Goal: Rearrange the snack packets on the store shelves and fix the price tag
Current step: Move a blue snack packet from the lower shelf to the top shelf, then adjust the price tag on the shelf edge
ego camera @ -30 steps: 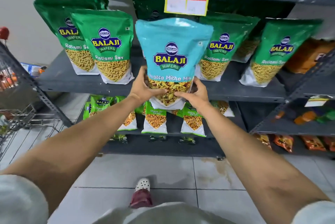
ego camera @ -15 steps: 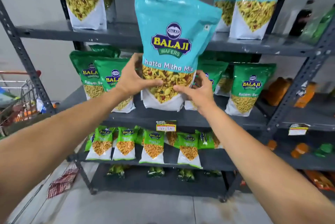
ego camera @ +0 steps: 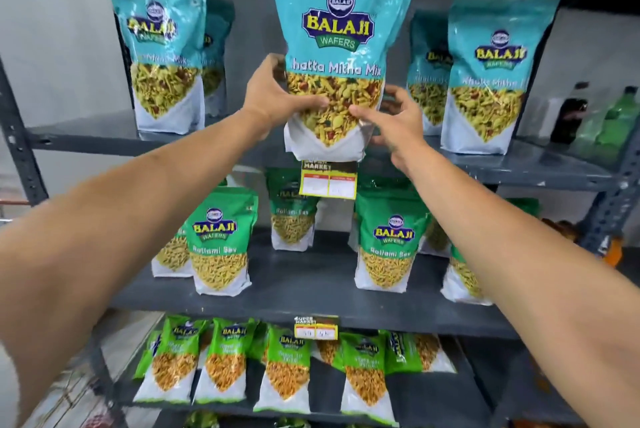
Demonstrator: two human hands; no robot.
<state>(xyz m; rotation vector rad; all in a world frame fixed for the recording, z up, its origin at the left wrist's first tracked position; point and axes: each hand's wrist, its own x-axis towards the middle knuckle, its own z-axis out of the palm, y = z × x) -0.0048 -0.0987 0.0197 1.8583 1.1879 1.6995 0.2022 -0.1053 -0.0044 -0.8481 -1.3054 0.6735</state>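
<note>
A teal Khatta Mitha Mix packet [ego camera: 341, 29] is held upright at the front edge of the top grey shelf [ego camera: 519, 168], its base level with that edge. My left hand [ego camera: 277, 98] grips its lower left side and my right hand [ego camera: 391, 119] holds its lower right side. More teal packets stand on that shelf, one at the left [ego camera: 162, 47] and one at the right [ego camera: 495, 74]. A yellow price tag [ego camera: 327, 180] hangs from the shelf edge just under the held packet. Green Ratlami Sev packets [ego camera: 220, 247] fill the middle shelf.
Small green packets [ego camera: 284, 375] line the lower shelf, under a second price tag [ego camera: 316, 327]. Dark and green bottles [ego camera: 616, 123] stand at the top shelf's right end. Grey slotted uprights [ego camera: 20, 143] frame the rack. Orange packets [ego camera: 613, 251] sit on the adjoining rack.
Both hands have lifted the teal packet from the middle shelf level up to the top shelf, and my view has tilted upward with it.
</note>
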